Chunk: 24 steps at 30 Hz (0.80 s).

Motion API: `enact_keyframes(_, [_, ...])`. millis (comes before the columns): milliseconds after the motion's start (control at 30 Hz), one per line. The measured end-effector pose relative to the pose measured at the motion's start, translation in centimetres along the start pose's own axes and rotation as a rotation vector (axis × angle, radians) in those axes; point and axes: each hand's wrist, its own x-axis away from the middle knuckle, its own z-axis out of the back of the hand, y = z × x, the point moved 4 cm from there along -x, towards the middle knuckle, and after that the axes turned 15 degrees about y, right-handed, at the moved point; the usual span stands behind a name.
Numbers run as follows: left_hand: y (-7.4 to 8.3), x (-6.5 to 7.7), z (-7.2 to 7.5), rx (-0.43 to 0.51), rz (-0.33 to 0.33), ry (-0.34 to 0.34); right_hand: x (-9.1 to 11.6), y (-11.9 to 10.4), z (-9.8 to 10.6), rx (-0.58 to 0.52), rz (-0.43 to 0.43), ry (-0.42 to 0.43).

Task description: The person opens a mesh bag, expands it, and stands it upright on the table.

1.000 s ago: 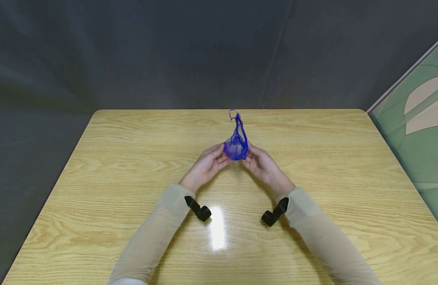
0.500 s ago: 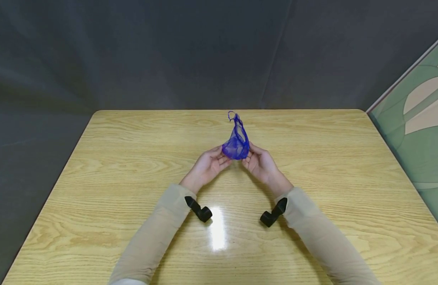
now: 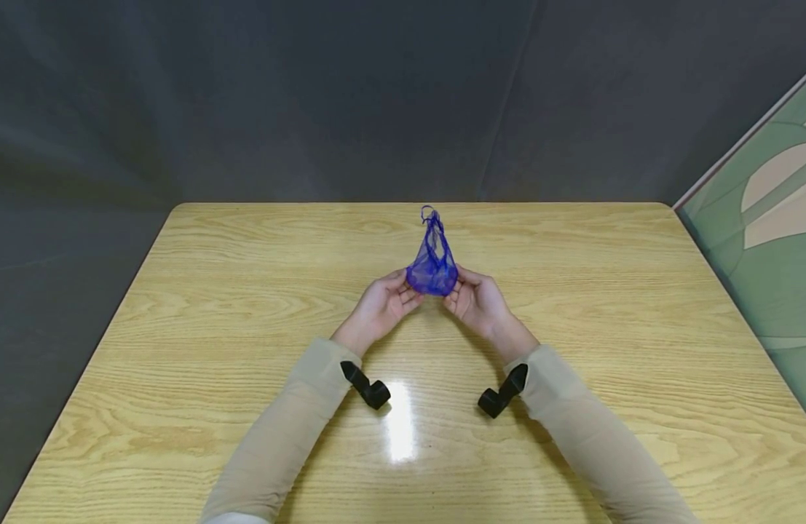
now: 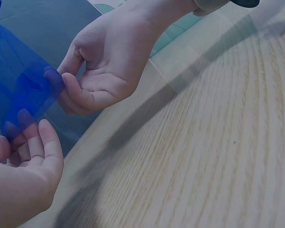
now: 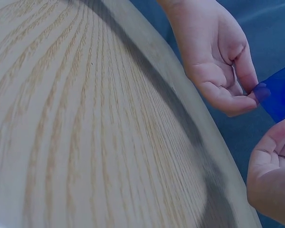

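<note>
A sheer blue drawstring pouch [image 3: 432,275] is held up between both hands above the table, its narrow top with a looped cord pointing away. My left hand [image 3: 384,307] pinches its lower left corner between thumb and fingers. At the lower right corner, my right hand [image 3: 479,306] has a similar pinch. In the left wrist view, fingertips show through the thin blue fabric [image 4: 26,90], and a darker patch lies there; whether it is folded cloth or something inside, I cannot tell. The right wrist view shows only part of the pouch [image 5: 280,95] at its edge.
A light wood-grain table [image 3: 245,291] spreads beneath the hands, with a bright reflection near its front. Behind it hangs a dark grey curtain [image 3: 350,102]. A green and beige patterned surface [image 3: 776,218] borders the right side. Each sleeve cuff carries a black wrist mount [image 3: 365,384].
The lower part of the pouch has gone from rounded and bunched to wider and flatter between the fingers. Both hands have stayed nearly in place.
</note>
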Motion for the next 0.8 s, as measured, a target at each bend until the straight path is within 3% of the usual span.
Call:
enact_keyframes(367, [0.01,0.03,0.01,-0.070,0.029,-0.024,0.00,-0.04,0.08,0.062,-0.001,0.016])
enact_keyframes(600, [0.09,-0.02,0.20,-0.107,0.013,-0.065,0.00,-0.15,0.26,0.189,0.016,0.024])
enact_keyframes(800, [0.13,-0.08,0.35,-0.125,-0.003,-0.066,-0.05,-0.64,0.48,0.348,0.104,0.100])
